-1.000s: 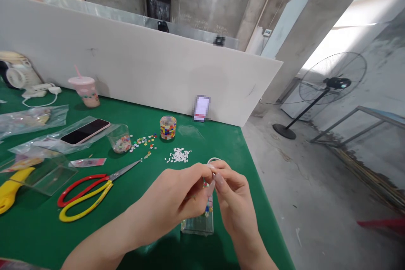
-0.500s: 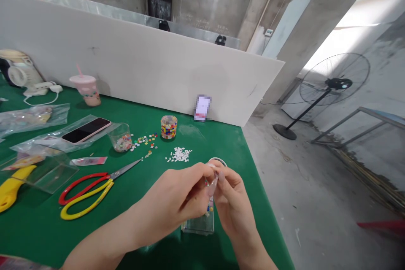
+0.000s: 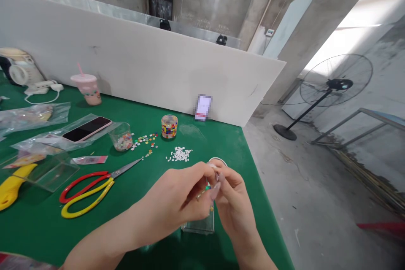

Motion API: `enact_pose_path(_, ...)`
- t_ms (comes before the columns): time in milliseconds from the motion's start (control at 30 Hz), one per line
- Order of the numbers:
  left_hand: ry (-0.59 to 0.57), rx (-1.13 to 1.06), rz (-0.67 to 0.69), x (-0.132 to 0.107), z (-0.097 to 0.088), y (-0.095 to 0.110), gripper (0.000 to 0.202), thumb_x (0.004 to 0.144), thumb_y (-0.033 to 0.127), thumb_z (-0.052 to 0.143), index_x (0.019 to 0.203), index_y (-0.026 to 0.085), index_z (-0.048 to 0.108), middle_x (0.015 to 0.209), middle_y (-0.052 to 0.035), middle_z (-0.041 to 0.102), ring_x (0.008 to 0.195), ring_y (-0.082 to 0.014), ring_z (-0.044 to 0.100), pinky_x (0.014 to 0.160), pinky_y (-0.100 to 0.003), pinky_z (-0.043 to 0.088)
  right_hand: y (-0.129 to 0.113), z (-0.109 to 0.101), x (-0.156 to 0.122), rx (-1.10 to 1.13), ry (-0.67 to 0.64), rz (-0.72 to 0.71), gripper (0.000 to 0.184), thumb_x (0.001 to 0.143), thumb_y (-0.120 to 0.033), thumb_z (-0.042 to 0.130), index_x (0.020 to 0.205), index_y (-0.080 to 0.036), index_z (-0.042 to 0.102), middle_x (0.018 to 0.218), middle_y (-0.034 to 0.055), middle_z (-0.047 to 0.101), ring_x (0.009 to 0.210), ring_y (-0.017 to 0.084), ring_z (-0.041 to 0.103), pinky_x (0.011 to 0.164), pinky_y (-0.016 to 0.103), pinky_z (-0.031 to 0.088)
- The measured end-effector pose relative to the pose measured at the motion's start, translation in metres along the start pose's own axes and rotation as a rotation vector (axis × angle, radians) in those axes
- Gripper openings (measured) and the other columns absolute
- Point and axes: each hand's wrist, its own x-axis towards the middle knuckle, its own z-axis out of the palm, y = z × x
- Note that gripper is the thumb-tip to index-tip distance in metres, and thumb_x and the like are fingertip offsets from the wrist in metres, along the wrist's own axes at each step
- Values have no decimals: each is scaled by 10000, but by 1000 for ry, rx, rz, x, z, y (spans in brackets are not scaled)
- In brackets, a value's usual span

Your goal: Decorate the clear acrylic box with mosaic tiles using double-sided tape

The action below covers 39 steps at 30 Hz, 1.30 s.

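Observation:
My left hand [image 3: 186, 192] and my right hand [image 3: 233, 196] meet at the fingertips near the table's right side. Both are closed in a pinch, and whatever they hold is too small and too covered to name. A clear plastic box [image 3: 198, 225] with small coloured pieces shows beneath them, mostly hidden. Just behind the fingers, a pale curved rim [image 3: 218, 160] peeks out. Beyond my left hand lies a loose pile of small white tiles [image 3: 179, 154]. Farther back stands a round container covered in coloured mosaic tiles [image 3: 169, 128].
Red-and-yellow scissors [image 3: 95, 192] lie left of my hands. A clear cup of tiles [image 3: 122, 138], scattered coloured tiles [image 3: 145, 140], a phone [image 3: 87, 129] and a pink tumbler [image 3: 88, 88] stand or lie beyond. A white partition [image 3: 142, 63] borders the green table [image 3: 148, 228], whose edge is at right.
My left thumb and fingers have shifted slightly apart, and a bit of something yellowish shows between them. My right hand keeps almost the same place.

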Motion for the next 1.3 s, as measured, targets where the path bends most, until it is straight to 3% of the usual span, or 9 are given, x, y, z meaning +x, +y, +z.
enact_pose_path(167,5,46,28,1,-2,3,85,886,150,455,873,221,500,610,108,387,502,-57,315,454,-151,277,2,-2,1,-12,-25,-32,78,754,-395,790,774,-320,801,906,-23,669,849,85,638,759,158,531)
enact_pose_path(433,58,100,71,2,1,0,124,882,124,442,899,217,521,614,116,429,493,-49,338,453,-146,283,4,-9,1,-294,-11,-296,116,832,-283,735,906,-351,790,943,-12,701,912,115,654,797,209,549)
enact_pose_path(600,88,133,105,2,0,-2,114,854,114,452,794,200,495,601,108,387,499,-56,308,449,-158,268,3,-11,1,-415,-1,-398,185,845,-225,719,947,-368,778,956,-20,710,928,115,645,835,227,545)
enact_pose_path(1033,115,100,74,3,3,-1,152,852,110,428,849,202,549,626,89,432,519,-64,345,472,-149,317,4,-6,-3,-239,41,-156,73,835,-335,723,816,-329,794,908,-16,694,865,121,640,764,226,522)
enact_pose_path(1300,114,117,72,2,2,-2,133,854,123,418,785,204,498,638,79,509,519,-65,395,481,-161,338,1,0,0,-78,10,-3,145,827,-379,714,762,-269,780,795,-7,643,745,122,577,755,254,506)
